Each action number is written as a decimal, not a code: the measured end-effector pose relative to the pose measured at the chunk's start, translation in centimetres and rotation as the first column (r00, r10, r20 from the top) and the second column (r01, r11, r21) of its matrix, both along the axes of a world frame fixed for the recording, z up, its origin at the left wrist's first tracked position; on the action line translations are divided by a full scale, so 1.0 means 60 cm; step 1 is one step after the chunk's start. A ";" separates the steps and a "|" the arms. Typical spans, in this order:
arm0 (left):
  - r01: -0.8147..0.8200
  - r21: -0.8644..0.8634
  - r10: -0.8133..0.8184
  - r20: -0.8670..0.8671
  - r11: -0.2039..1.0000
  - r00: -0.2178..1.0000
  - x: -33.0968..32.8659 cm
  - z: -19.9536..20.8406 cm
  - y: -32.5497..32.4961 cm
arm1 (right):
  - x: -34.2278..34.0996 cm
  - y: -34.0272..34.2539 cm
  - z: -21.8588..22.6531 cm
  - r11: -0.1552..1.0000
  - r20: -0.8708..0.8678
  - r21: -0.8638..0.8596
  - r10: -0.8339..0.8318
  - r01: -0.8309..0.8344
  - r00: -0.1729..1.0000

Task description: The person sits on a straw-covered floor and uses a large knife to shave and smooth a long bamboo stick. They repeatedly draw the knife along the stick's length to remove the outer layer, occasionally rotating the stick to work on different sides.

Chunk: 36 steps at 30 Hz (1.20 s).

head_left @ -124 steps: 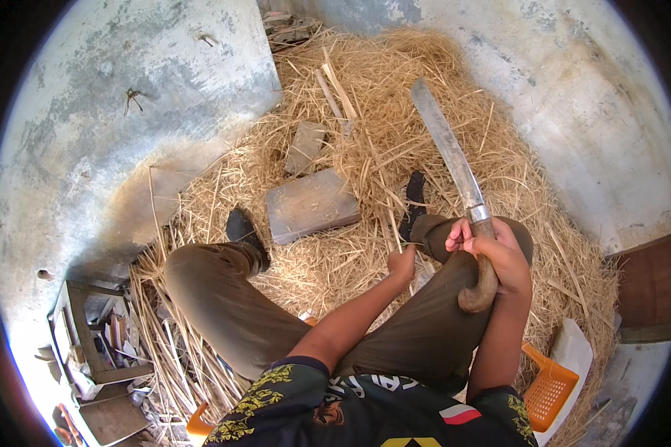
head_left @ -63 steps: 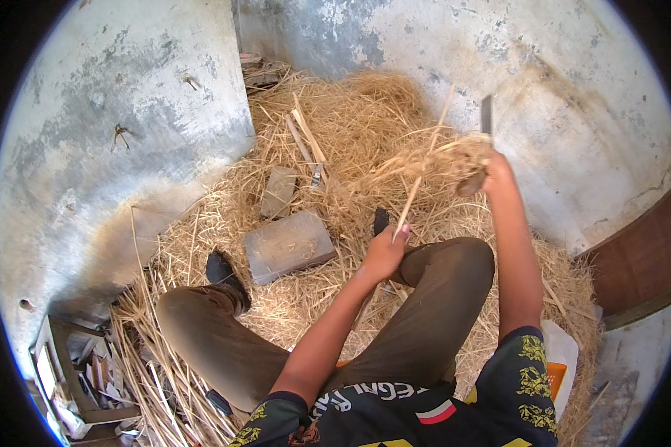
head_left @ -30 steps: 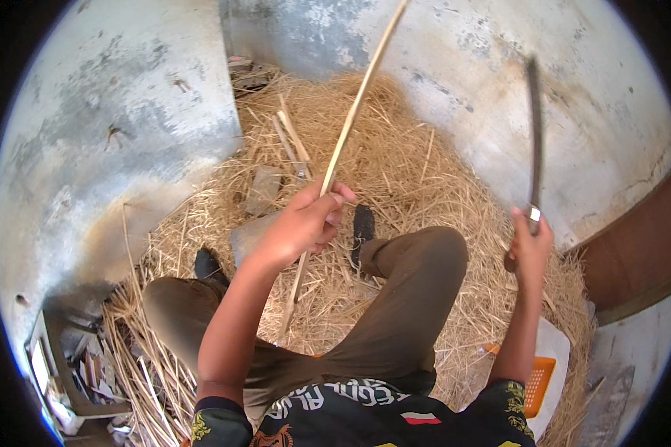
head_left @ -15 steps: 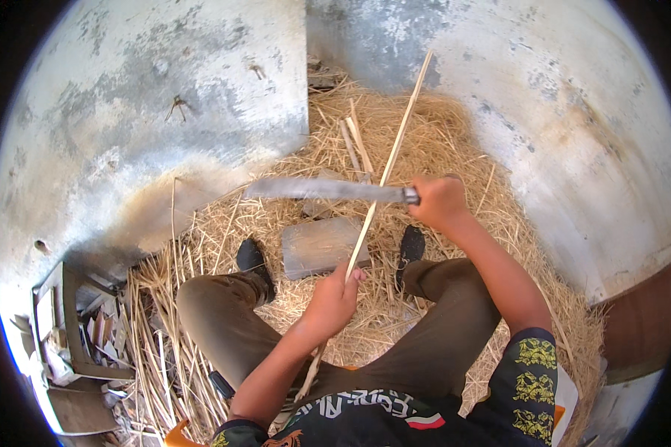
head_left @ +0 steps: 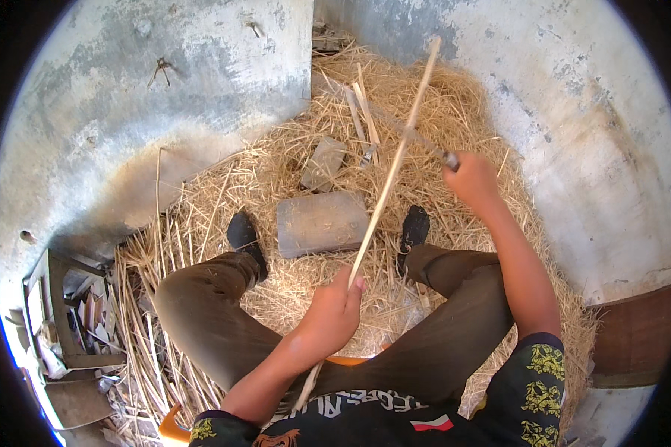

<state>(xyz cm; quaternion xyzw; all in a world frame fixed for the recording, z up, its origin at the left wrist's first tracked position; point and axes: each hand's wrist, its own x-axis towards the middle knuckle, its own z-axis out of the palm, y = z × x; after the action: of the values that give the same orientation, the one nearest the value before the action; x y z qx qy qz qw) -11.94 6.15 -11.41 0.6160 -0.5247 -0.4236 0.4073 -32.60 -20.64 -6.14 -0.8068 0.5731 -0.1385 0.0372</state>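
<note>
Both hands clamp shut: left hand (head_left: 334, 316) fisted around one long cane strip (head_left: 392, 167), right hand (head_left: 471, 179) gripping one knife (head_left: 395, 127) across it, above one stone block (head_left: 322, 222) on straw (head_left: 276, 171).

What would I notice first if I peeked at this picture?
First, the long pale stick running up the middle, gripped low by the left hand. The right hand holds a knife whose blade crosses the stick higher up. Below it a flat grey block lies between the person's two black shoes, on a big heap of straw against the grey walls.
</note>
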 end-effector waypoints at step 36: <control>0.039 -0.095 -0.042 -0.023 0.995 0.999 0.012 0.054 0.022 | -0.121 -0.028 -0.010 0.833 -0.052 -0.462 0.319 -0.306 0.946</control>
<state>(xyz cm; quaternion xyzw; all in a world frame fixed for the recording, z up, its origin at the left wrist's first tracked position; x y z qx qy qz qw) -11.21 7.44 -8.17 0.5800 -0.5512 -0.4143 0.4337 -39.84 -22.30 -6.75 -0.8728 0.3832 -0.2746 -0.1266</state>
